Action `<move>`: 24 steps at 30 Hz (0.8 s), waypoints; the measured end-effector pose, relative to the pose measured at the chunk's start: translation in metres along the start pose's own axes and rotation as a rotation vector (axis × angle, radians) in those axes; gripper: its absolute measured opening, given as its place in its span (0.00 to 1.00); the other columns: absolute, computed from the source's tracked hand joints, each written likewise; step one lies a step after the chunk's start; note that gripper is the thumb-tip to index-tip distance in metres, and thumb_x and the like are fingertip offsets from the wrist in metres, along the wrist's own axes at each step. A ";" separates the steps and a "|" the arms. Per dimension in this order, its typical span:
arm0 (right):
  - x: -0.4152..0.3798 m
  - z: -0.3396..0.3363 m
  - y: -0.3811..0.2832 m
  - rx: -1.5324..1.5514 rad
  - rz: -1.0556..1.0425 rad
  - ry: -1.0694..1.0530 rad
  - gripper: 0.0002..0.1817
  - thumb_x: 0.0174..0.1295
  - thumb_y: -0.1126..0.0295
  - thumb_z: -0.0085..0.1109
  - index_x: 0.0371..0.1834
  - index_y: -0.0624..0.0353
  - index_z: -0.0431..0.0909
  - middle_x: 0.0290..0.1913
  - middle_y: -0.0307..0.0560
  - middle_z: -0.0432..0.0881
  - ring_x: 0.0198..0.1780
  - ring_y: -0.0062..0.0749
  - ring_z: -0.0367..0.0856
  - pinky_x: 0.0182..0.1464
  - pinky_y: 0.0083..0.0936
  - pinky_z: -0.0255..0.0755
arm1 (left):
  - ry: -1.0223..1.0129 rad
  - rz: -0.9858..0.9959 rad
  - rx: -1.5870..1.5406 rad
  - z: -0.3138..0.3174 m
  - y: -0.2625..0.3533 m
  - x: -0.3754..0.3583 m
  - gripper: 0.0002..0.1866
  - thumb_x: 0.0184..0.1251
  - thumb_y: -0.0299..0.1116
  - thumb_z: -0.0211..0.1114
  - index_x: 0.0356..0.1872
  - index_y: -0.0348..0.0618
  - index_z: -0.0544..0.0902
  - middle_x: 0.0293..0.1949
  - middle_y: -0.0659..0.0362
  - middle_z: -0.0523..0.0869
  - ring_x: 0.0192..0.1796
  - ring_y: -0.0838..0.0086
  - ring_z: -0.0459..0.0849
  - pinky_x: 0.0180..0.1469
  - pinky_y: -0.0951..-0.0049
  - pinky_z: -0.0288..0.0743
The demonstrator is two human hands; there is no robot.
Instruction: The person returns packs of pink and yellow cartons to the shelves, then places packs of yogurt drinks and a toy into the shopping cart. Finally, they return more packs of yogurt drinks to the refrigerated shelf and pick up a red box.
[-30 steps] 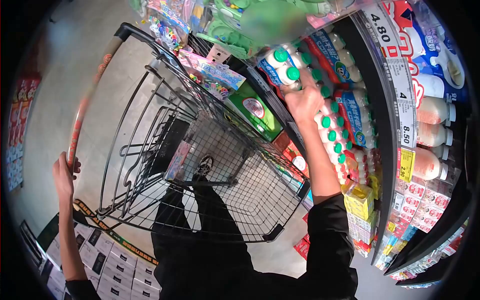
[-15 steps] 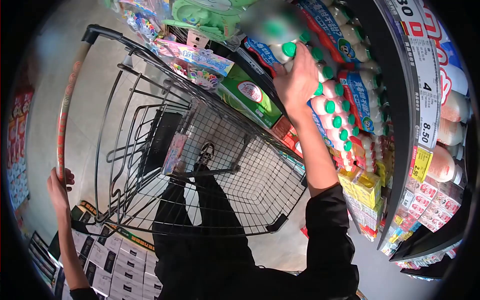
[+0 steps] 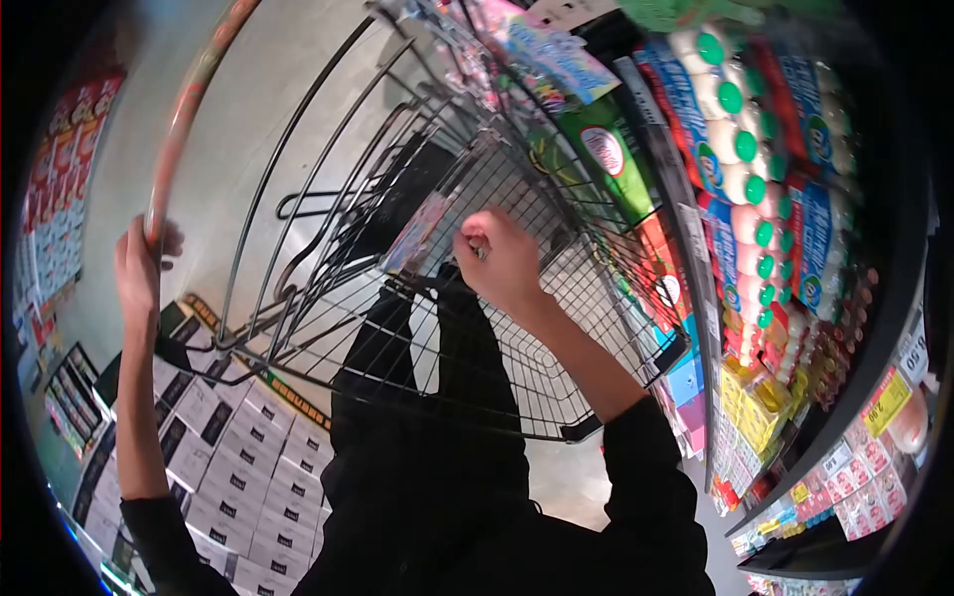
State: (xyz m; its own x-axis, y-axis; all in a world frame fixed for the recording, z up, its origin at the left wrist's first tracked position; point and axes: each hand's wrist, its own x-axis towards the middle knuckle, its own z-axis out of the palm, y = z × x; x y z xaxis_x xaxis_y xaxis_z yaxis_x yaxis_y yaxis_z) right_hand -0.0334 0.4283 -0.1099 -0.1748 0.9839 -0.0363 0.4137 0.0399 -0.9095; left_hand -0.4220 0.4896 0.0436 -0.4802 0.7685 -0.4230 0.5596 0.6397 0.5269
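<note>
A metal shopping cart [image 3: 586, 328] stands in front of my legs, with a flat pink package [image 3: 415, 233] inside it. My left hand [image 3: 144, 263] is wrapped round the cart's orange handle [image 3: 189, 104] at the left. Over the cart basket is my right hand [image 3: 497, 256], its fingers curled; whether anything small lies within them cannot be made out. To its right, packs of white bottles with green caps [image 3: 735, 109] fill the shelf.
Stacked white boxes [image 3: 234, 477] sit at the lower left. Shelf edges with price tags [image 3: 892, 397] curve along the right. A green box [image 3: 611, 154] stands beside the cart, and red packages [image 3: 70, 179] are at the far left.
My right hand has left the green-capped bottles, moved left over the cart and curled its fingers. The view has shifted, so the shelf appears further right. My left hand stays on the handle.
</note>
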 end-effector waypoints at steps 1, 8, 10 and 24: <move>-0.002 0.020 0.012 -0.060 0.153 -0.036 0.16 0.43 0.75 0.66 0.36 0.56 0.73 0.38 0.49 0.78 0.36 0.39 0.78 0.36 0.32 0.73 | 0.005 -0.017 0.010 -0.001 -0.002 0.001 0.25 0.68 0.47 0.40 0.30 0.38 0.80 0.26 0.57 0.83 0.27 0.75 0.80 0.29 0.74 0.69; -0.001 0.132 0.127 0.073 0.551 0.089 0.44 0.29 0.61 0.76 0.54 0.62 0.67 0.46 0.55 0.77 0.44 0.51 0.78 0.48 0.37 0.73 | 0.004 0.035 0.058 -0.001 0.002 -0.003 0.25 0.69 0.45 0.38 0.31 0.38 0.81 0.28 0.57 0.84 0.30 0.76 0.80 0.32 0.75 0.71; 0.004 0.161 0.170 0.029 0.492 0.009 0.43 0.27 0.59 0.77 0.52 0.63 0.70 0.43 0.55 0.79 0.42 0.49 0.79 0.47 0.35 0.73 | 0.005 0.016 0.055 -0.001 0.002 -0.002 0.25 0.69 0.45 0.38 0.32 0.38 0.81 0.28 0.57 0.84 0.30 0.75 0.80 0.33 0.75 0.71; -0.051 0.099 0.123 -0.010 0.386 0.051 0.09 0.40 0.74 0.66 0.27 0.64 0.82 0.31 0.48 0.81 0.33 0.35 0.80 0.35 0.24 0.72 | -0.057 0.063 0.151 0.005 0.015 0.000 0.26 0.68 0.48 0.39 0.35 0.40 0.82 0.30 0.57 0.86 0.32 0.75 0.83 0.37 0.74 0.70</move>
State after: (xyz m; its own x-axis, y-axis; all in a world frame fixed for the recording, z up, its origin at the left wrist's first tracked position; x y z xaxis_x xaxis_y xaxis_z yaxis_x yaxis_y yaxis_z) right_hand -0.0626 0.3655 -0.2607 0.0405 0.9343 -0.3542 0.4494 -0.3336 -0.8287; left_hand -0.4103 0.4996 0.0480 -0.4041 0.8041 -0.4361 0.6845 0.5820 0.4389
